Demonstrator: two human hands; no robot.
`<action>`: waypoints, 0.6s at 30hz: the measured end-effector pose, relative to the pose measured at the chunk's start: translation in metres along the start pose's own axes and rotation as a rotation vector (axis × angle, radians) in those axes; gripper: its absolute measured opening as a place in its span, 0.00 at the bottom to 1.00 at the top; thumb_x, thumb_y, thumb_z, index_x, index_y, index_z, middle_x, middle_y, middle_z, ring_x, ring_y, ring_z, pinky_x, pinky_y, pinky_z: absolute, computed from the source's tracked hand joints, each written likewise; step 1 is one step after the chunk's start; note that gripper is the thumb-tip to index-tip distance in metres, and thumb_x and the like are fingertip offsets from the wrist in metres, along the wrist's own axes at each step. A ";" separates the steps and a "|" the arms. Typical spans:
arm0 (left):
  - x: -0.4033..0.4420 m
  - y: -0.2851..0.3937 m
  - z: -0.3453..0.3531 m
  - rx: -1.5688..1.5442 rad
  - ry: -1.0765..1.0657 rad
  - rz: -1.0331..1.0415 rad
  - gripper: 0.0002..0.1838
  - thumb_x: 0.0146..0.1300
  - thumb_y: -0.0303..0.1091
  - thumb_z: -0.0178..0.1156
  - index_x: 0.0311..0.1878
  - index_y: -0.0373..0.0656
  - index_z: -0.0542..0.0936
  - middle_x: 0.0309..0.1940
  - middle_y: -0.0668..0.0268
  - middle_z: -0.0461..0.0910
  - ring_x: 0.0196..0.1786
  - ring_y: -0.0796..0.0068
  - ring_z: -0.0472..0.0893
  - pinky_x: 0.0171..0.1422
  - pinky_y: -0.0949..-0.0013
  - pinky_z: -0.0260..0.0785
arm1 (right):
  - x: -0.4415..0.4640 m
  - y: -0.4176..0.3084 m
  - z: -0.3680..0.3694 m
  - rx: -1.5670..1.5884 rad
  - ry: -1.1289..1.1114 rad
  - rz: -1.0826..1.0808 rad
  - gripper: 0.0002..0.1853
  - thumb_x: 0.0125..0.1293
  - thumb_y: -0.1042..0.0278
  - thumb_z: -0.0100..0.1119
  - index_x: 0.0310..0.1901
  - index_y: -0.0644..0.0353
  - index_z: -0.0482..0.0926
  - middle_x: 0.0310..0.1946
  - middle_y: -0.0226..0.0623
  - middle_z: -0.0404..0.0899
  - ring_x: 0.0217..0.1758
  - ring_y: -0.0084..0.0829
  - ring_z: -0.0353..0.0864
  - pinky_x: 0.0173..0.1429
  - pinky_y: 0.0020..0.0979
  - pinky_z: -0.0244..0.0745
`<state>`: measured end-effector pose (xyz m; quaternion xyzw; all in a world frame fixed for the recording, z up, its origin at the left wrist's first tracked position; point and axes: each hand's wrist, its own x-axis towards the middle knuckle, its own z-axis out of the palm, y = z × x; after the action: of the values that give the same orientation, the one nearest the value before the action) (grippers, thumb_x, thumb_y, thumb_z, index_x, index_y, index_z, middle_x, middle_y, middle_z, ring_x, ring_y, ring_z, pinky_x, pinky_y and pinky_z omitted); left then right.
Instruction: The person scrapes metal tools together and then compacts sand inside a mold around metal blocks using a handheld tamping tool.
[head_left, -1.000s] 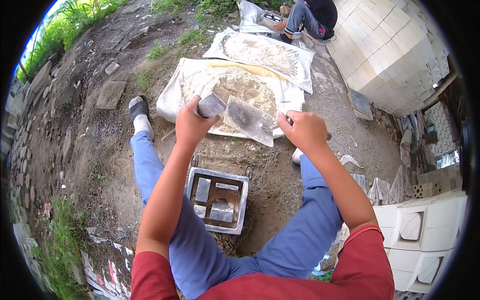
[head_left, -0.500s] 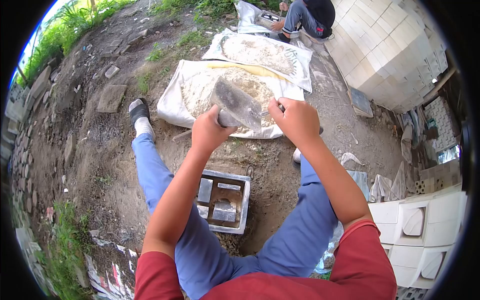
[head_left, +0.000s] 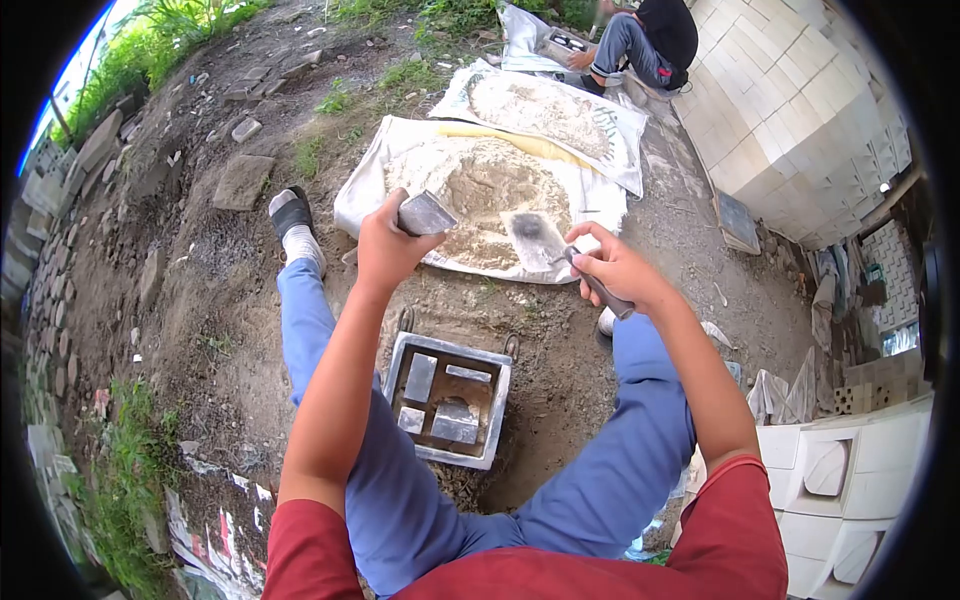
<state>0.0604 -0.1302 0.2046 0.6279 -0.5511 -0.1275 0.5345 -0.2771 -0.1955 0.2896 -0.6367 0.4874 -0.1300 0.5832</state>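
My left hand (head_left: 388,250) is closed around a small grey block with a flat face (head_left: 427,214). In my right hand (head_left: 620,272) is a trowel, its dark handle (head_left: 608,293) lying across the palm and its dusty blade (head_left: 535,240) pointing up and left. The blade hangs over the near edge of a white sack (head_left: 358,205) heaped with pale sandy powder (head_left: 480,185). The block and the trowel are apart. Below, between my legs, stands a square metal mould box (head_left: 490,440) with several grey blocks (head_left: 455,421) inside.
Beyond the first sack lies a second sack of powder (head_left: 540,108). Another person (head_left: 640,50) sits at the back beside a similar box (head_left: 563,46). Pale blocks (head_left: 800,110) are stacked on the right, more (head_left: 825,470) at lower right. A flat stone (head_left: 243,183) lies left.
The trowel blade has moved right, away from the block in my left hand, and turned flatter. My hands have drawn apart. The view has shifted slightly.
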 end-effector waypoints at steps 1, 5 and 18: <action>0.000 -0.004 -0.002 -0.041 -0.009 0.050 0.22 0.45 0.31 0.80 0.42 0.35 0.81 0.25 0.59 0.84 0.28 0.77 0.82 0.37 0.68 0.75 | 0.011 0.011 -0.006 0.003 -0.093 0.072 0.09 0.79 0.69 0.55 0.55 0.58 0.78 0.35 0.31 0.78 0.29 0.21 0.82 0.31 0.26 0.80; -0.009 0.006 -0.011 -0.142 -0.046 0.166 0.19 0.46 0.30 0.79 0.35 0.39 0.76 0.23 0.67 0.77 0.28 0.84 0.74 0.35 0.72 0.69 | 0.045 0.050 -0.019 0.273 -0.247 0.212 0.12 0.78 0.67 0.52 0.55 0.60 0.80 0.36 0.36 0.83 0.36 0.31 0.89 0.40 0.35 0.86; -0.012 0.002 -0.015 -0.196 -0.098 0.190 0.20 0.43 0.31 0.79 0.31 0.41 0.74 0.21 0.67 0.74 0.28 0.85 0.71 0.34 0.72 0.69 | 0.051 0.043 0.001 0.145 -0.329 -0.227 0.21 0.74 0.77 0.60 0.67 0.57 0.73 0.49 0.40 0.87 0.53 0.29 0.88 0.63 0.31 0.82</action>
<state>0.0659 -0.1122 0.2068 0.5109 -0.6183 -0.1600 0.5754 -0.2712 -0.2281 0.2315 -0.6567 0.3001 -0.1240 0.6806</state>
